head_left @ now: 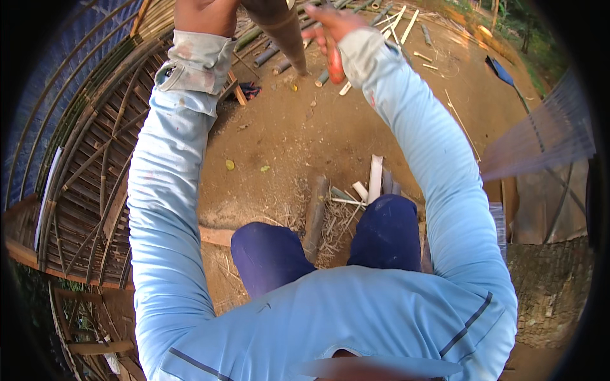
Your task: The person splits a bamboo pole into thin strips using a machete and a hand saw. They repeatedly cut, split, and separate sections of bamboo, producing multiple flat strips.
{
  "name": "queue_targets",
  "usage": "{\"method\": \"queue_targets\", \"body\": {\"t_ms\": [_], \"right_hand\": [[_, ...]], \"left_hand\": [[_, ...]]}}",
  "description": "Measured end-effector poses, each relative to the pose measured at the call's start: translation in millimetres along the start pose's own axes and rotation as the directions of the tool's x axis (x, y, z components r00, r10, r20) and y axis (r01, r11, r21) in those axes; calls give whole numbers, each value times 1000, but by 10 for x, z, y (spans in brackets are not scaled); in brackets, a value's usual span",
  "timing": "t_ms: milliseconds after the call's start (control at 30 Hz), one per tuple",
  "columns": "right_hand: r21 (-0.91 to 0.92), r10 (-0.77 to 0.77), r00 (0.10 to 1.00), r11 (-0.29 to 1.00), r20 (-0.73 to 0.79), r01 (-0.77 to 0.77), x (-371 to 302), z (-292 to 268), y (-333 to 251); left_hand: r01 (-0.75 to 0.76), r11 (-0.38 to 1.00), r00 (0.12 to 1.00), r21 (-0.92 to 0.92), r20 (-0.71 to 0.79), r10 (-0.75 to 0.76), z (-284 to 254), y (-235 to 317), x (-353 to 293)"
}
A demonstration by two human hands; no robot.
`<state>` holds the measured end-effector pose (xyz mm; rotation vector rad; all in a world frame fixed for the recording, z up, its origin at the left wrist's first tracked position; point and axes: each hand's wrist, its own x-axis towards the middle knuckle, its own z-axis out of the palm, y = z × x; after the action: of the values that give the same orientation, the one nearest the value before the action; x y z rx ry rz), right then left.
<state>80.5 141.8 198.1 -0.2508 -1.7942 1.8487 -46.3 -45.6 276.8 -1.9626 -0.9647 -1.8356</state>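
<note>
Here the upper edge crops my left hand (pixel 206 15), so I can't tell its fingers' state, and the brown pole (pixel 283 37) just beside it; my right hand (pixel 341 25), blurred, has fingers curled round a red handle (pixel 335 65).

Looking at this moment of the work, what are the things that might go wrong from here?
1. The right hand seems to hold a red-handled tool near the bamboo pole and the left hand; a slip might hurt that left hand.
2. A pale wood piece shows just beyond the right knee, so moving the leg might knock it.
</note>
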Motion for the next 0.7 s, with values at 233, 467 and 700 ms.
{"method": "queue_targets", "body": {"t_ms": [233,467,700], "right_hand": [[-11,-12,994,1000,-111,11,-752,-96,633],[227,222,960,957,-173,-181,-1199,46,1566],[266,474,875,859,-92,-438,-1317,-46,2395]], "left_hand": [[-167,985,974,40,-149,172,59,85,-73],[-198,980,974,21,-111,200,-250,49,16],[-128,950,981,283,-105,163,-423,-37,177]]}}
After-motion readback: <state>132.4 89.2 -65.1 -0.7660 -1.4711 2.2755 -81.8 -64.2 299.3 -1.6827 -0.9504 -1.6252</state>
